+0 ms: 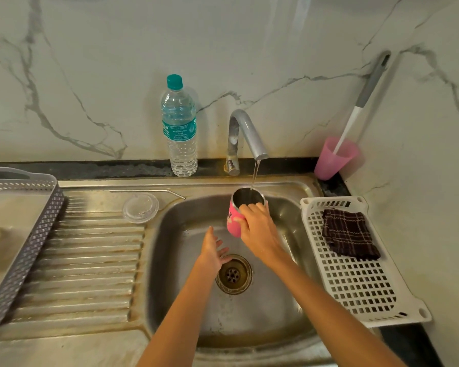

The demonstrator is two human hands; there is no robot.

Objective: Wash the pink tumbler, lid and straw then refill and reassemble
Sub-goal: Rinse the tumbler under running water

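My right hand (257,226) grips the pink tumbler (233,221) from its right side, holding it over the sink basin (186,260) under the tap (245,133). A thin stream of water falls from the spout into the tumbler's steel mouth. My left hand (214,250) hovers over the basin with straight fingers, just left of the drain (233,274), holding nothing. The clear round lid (140,207) lies on the drainboard left of the basin. The metal straw (147,192) lies behind the lid along the sink's back edge.
A plastic water bottle (180,128) with a teal cap stands behind the sink. A pink cup (334,160) holding a brush leans in the back right corner. A white perforated tray (361,276) with a dark checked cloth (349,234) sits right; a grey basket (24,234) sits left.
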